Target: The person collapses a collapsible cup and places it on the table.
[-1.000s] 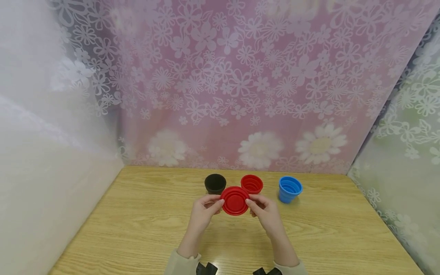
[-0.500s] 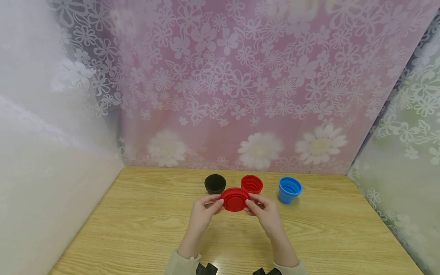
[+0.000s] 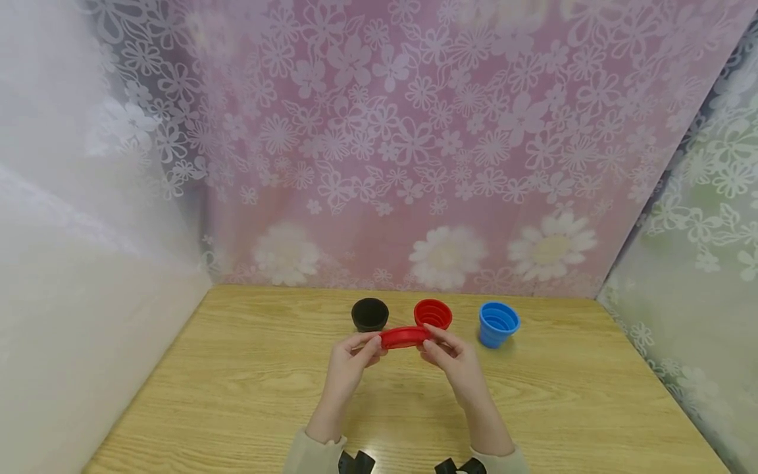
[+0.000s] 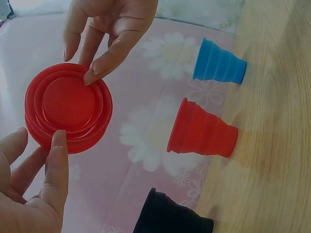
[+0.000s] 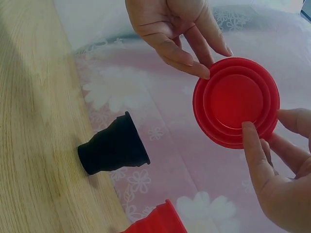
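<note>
A flattened red collapsible cup (image 3: 404, 337) is held up above the table between both hands, seen nearly edge-on in the head view. My left hand (image 3: 349, 359) pinches its left edge between thumb and fingers, while my right hand (image 3: 453, 359) pinches the right edge. Both wrist views show its round ringed underside, as in the left wrist view of the collapsed cup (image 4: 70, 104). Behind the hands stand a black cup (image 3: 370, 315), an expanded red cup (image 3: 433, 313) and a blue cup (image 3: 499, 324), all upright; the held cup partly covers the red one's lower part.
The wooden table (image 3: 237, 382) runs back to a pink flowered curtain (image 3: 379, 164). A pale sheet (image 3: 106, 263) closes off the left side, and another flowered sheet (image 3: 699, 316) hangs on the right.
The flattened red cup has tilted from facing the head camera to nearly edge-on. Both hands keep their pinch on its sides and stay in about the same place.
</note>
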The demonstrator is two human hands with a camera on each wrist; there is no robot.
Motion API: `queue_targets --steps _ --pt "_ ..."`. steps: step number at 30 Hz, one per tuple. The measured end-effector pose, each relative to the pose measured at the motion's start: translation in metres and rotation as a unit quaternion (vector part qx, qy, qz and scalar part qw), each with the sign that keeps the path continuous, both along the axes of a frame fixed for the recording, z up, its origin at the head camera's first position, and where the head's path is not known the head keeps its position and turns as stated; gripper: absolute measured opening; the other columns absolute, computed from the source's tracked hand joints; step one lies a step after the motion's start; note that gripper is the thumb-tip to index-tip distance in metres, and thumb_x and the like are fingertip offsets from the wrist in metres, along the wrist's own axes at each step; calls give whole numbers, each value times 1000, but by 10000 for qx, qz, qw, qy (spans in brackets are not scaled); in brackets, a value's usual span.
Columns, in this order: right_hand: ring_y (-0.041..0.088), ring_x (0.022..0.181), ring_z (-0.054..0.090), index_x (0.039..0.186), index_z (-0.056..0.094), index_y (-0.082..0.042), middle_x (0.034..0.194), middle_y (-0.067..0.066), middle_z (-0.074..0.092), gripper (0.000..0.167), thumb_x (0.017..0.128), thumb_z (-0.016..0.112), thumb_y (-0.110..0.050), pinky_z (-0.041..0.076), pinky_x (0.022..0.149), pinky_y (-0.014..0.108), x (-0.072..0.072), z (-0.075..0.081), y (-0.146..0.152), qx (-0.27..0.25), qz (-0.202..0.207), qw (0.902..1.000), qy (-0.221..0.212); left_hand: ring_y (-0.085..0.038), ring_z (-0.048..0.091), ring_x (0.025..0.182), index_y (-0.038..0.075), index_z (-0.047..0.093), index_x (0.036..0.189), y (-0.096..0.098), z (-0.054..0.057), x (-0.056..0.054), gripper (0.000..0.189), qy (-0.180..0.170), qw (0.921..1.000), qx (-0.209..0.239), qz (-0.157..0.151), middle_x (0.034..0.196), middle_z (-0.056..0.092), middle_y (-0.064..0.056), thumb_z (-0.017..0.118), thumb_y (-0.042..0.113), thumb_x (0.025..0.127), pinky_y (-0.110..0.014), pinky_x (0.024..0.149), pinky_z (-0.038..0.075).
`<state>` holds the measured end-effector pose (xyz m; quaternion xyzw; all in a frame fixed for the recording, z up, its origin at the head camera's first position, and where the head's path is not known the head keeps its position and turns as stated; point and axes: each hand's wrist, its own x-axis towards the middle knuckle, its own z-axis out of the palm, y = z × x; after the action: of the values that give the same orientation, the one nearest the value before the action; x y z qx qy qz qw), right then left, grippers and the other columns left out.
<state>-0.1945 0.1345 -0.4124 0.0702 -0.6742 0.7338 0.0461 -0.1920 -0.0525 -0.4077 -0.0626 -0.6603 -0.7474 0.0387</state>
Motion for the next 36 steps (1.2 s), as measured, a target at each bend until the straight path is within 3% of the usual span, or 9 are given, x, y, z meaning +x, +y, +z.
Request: queue_targets --steps 4,14,18,26,31,36 --pt "16 80 62 115 50 13 100 22 58 32 86 54 -1 49 74 37 0 -1 0 -92 28 9999 136 -26 62 78 -12 60 98 1 2 1 22 32 10000 23 26 89 60 -16 58 6 85 -32 70 51" --pt "15 84 61 112 52 14 104 19 57 30 87 53 -3 47 75 39 0 -2 1 -127 -27 9996 243 -12 62 72 -13 60 97 3 4 2 20 119 9998 82 136 91 60 -17 58 2 84 -40 72 50" --pt "15 83 62 111 53 13 105 21 56 28 86 54 -1 47 76 39 -1 -2 0 -116 -73 9997 181 -12 61 70 -15 59 95 4 3 1 19 158 9996 164 177 91 60 -14 59 0 83 -37 70 51" --pt "14 86 60 114 50 14 111 25 52 30 86 52 3 49 73 31 -2 -4 -2 -228 -15 9997 39 -14 60 74 -9 57 104 4 -18 -11 29 -38 9994 319 123 100 58 -15 64 5 80 -26 67 51" --pt "15 90 59 119 48 8 113 23 51 35 85 53 3 49 75 33 -4 -6 -3 -247 -5 9996 -139 -12 59 79 -9 55 109 1 -26 -13 35 -35 9996 291 -41 101 59 -16 64 10 81 -27 69 51" --pt "17 90 59 120 46 11 110 22 53 36 85 53 4 48 77 33 -8 -11 -11 -565 168 9976 -359 -13 59 83 -8 57 109 -8 -36 -17 34 -357 9973 628 -120 99 60 -10 64 9 81 -30 73 50"
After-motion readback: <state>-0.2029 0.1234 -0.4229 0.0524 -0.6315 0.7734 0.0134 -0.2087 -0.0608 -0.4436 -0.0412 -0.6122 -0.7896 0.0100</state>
